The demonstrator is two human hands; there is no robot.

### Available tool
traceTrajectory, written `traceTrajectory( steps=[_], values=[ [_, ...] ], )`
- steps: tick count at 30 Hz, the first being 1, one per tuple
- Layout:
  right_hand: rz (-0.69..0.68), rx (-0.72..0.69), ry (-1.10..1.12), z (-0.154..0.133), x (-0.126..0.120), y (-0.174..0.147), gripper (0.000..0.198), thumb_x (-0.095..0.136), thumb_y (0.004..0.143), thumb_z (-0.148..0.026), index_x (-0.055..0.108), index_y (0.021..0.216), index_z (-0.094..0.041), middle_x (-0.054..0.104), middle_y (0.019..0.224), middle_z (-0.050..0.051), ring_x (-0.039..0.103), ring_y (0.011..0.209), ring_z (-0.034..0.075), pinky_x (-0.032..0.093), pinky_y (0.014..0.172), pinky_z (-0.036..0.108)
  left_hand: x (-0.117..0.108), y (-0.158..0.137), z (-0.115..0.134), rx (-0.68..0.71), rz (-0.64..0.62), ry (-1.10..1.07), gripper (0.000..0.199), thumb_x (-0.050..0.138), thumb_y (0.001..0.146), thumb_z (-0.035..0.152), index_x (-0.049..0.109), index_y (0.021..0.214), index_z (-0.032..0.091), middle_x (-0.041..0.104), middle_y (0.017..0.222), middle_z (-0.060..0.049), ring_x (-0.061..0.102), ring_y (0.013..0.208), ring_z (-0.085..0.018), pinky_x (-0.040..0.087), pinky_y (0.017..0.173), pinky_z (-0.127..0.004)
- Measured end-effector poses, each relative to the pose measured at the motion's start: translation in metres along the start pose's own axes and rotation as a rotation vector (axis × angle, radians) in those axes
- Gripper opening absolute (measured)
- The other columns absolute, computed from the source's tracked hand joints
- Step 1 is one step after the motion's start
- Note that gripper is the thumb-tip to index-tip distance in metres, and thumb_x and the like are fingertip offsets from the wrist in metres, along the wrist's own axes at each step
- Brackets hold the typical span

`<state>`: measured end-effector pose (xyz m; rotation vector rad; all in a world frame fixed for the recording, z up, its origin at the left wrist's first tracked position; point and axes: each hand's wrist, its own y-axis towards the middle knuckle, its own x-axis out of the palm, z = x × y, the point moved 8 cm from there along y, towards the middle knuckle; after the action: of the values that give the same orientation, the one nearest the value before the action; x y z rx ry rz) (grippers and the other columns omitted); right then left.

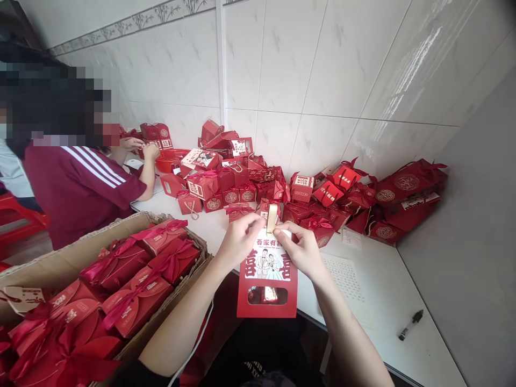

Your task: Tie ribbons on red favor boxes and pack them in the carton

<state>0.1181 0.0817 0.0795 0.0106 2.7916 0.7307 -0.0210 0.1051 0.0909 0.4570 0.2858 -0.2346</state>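
Observation:
A red gift box (266, 309) with a cartoon wedding couple on its white front panel hangs upright between my hands. Wrapped sweets (269, 294) show through the cut-out window in its lower part. A pale gold ribbon (272, 215) rises in a loop from the top of the box. My right hand (300, 247) is closed, with thumb and finger pinching the ribbon's base at the box top. From the other side, my left hand (244, 239) is also closed, its fingertips pinched at the ribbon's left edge; the exact grip is partly hidden.
A cardboard carton (157, 217) of ribboned red boxes stands at the left. More red boxes (203, 185) are piled along the tiled wall on the white table (423, 355). A written sheet (342, 274) and a black marker (411, 324) lie right. A co-worker (80, 188) sits far left.

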Motion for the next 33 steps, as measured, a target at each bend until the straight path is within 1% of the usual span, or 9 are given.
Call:
traceTrajectory(
  steps=[5,9,12,16,20,23,27,29,33],
  values=[
    [0.419,0.157,0.319,0.044,-0.042,0.0,0.029,0.066,0.074,-0.045,0.063,0.079,-0.017,0.058,0.069,0.0,0.049,0.058,0.014,0.036,0.051,0.022,-0.006,-0.018,-0.032,-0.086,-0.005,-0.335,0.05,0.045,0.082,0.055,0.049,0.119,0.02,0.058,0.113,-0.009,0.056,0.102,-0.022,0.045,0.082,-0.031],
    [0.649,0.144,0.675,0.067,-0.058,-0.004,0.029,0.07,0.071,-0.042,0.06,0.084,-0.017,0.061,0.086,0.002,0.056,0.073,0.016,0.046,0.064,0.025,0.011,-0.037,-0.032,-0.033,-0.026,-0.289,0.074,0.063,0.072,0.05,0.033,0.133,0.022,0.045,0.132,-0.013,0.046,0.118,-0.027,0.041,0.093,-0.038],
    [0.587,0.165,0.779,0.074,-0.043,-0.003,0.03,0.064,0.076,-0.042,0.059,0.094,-0.019,0.061,0.101,0.004,0.058,0.091,0.021,0.049,0.076,0.031,0.021,-0.041,-0.015,0.031,0.081,-0.109,0.087,0.071,0.067,0.039,0.023,0.138,0.025,0.038,0.137,-0.012,0.042,0.122,-0.028,0.037,0.098,-0.04],
    [0.371,0.339,0.852,0.085,0.002,-0.008,0.034,0.054,0.081,-0.048,0.058,0.098,-0.019,0.062,0.105,0.007,0.059,0.096,0.024,0.051,0.08,0.037,0.021,-0.042,0.013,0.109,0.283,0.071,0.084,0.073,0.064,0.039,0.029,0.135,0.025,0.043,0.129,-0.012,0.042,0.119,-0.03,0.037,0.098,-0.042],
    [0.253,0.378,0.757,0.089,0.033,-0.017,0.047,0.046,0.082,-0.059,0.058,0.102,-0.018,0.06,0.111,0.009,0.059,0.095,0.026,0.054,0.073,0.038,0.021,-0.042,0.03,0.137,0.316,0.191,0.082,0.073,0.062,0.034,0.034,0.133,0.027,0.046,0.119,-0.01,0.045,0.114,-0.029,0.039,0.095,-0.042],
    [0.287,0.371,0.773,0.092,0.033,-0.022,0.046,0.047,0.082,-0.059,0.058,0.102,-0.019,0.061,0.111,0.008,0.058,0.098,0.026,0.053,0.076,0.038,0.009,-0.04,0.026,0.064,0.292,0.199,0.085,0.072,0.061,0.033,0.032,0.135,0.024,0.047,0.121,-0.011,0.045,0.115,-0.031,0.039,0.095,-0.043],
    [0.423,0.279,0.759,0.082,0.003,-0.029,0.035,0.059,0.08,-0.05,0.059,0.098,-0.02,0.062,0.106,0.007,0.058,0.097,0.025,0.049,0.081,0.038,-0.012,-0.038,-0.009,-0.195,0.1,-0.077,0.092,0.071,0.062,0.037,0.023,0.14,0.024,0.054,0.121,-0.012,0.053,0.109,-0.032,0.045,0.088,-0.043],
    [0.388,0.192,0.706,0.072,-0.009,-0.032,0.036,0.057,0.08,-0.055,0.061,0.086,-0.02,0.064,0.095,0.006,0.059,0.092,0.027,0.049,0.077,0.04,-0.027,-0.045,-0.026,-0.314,0.042,-0.31,0.077,0.066,0.066,0.039,0.033,0.134,0.025,0.059,0.116,-0.01,0.058,0.103,-0.029,0.049,0.082,-0.04],
    [0.123,0.061,0.405,0.067,-0.004,-0.041,0.053,0.042,0.084,-0.067,0.063,0.069,-0.021,0.063,0.074,0.008,0.059,0.081,0.028,0.047,0.073,0.039,-0.071,-0.08,-0.058,-0.621,0.305,-0.687,0.044,0.051,0.072,0.05,0.057,0.102,0.018,0.067,0.098,-0.009,0.065,0.087,-0.024,0.053,0.071,-0.033]
  ],
)
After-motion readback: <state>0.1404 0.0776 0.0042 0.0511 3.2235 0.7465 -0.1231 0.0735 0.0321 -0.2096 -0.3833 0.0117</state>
